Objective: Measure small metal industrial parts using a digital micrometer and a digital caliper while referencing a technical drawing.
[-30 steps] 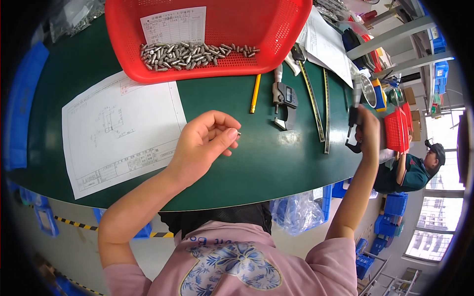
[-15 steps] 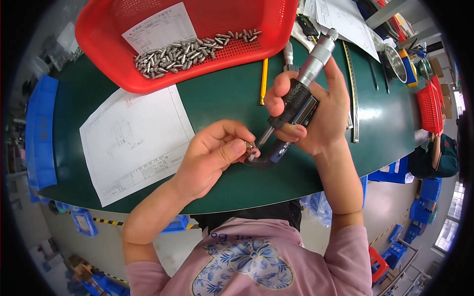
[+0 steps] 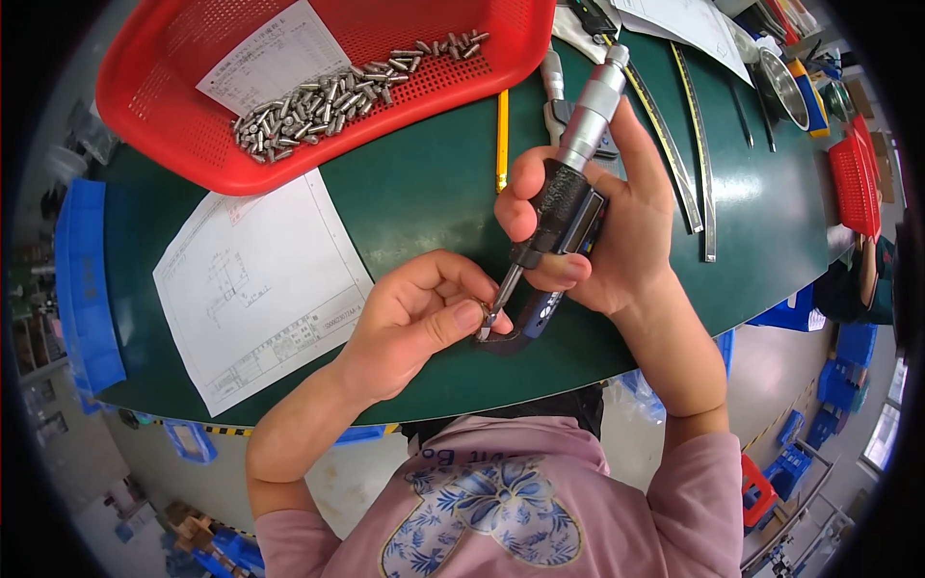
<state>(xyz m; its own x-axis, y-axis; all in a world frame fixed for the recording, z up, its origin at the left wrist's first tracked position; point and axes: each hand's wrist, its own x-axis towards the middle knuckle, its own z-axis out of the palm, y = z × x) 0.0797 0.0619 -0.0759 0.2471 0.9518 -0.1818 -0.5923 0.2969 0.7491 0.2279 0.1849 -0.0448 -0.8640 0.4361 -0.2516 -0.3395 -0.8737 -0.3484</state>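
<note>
My right hand (image 3: 631, 226) is wrapped round a digital micrometer (image 3: 557, 207) with a black body and silver thimble, its jaw end pointing down toward my left hand. In my left hand (image 3: 409, 313), thumb and forefinger pinch a small metal pin (image 3: 488, 316). The pin sits at the gap between the micrometer's spindle and anvil. My fingers cover most of it, so I cannot tell whether both jaw faces touch it. Past my hands, a red basket (image 3: 226, 181) holds many similar metal pins (image 3: 323, 111) and a printed sheet (image 3: 275, 60).
A technical drawing (image 3: 265, 289) lies left on the green table. Beyond the micrometer are a yellow pencil-like stick (image 3: 502, 140), a second micrometer (image 3: 553, 87) and two steel rulers (image 3: 708, 193). A metal bowl (image 3: 782, 89) stands far right. At the right edge a co-worker's arm (image 3: 869, 262) shows.
The micrometer's jaws have come to the pin, which was beside the spindle tip before. The head view has shifted, so the basket appears farther left.
</note>
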